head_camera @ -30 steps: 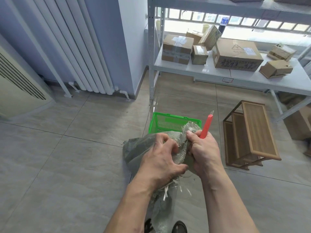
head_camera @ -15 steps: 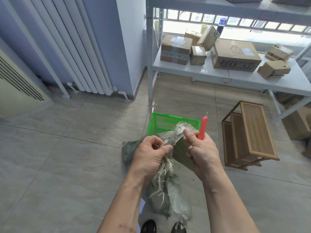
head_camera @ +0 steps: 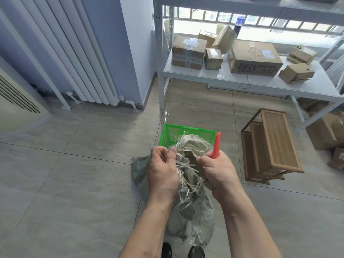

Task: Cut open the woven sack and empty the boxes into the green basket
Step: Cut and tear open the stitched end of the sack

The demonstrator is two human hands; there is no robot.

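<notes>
Gripping the woven sack, the left hand and right hand hold its frayed mouth apart; the red cutter is clasped too. Boxes could be spilled beside the green basket just beyond, or a hand nicked.

Tiled floor, white radiator, perhaps sunlit window.

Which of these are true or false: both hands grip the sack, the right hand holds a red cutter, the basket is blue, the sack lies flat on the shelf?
1. Both hands, left hand and right hand, grip the sack. True.
2. The right hand holds a red cutter. True.
3. The basket is blue. False: it is green.
4. The sack lies flat on the shelf. False: it is held up over the floor.
</notes>
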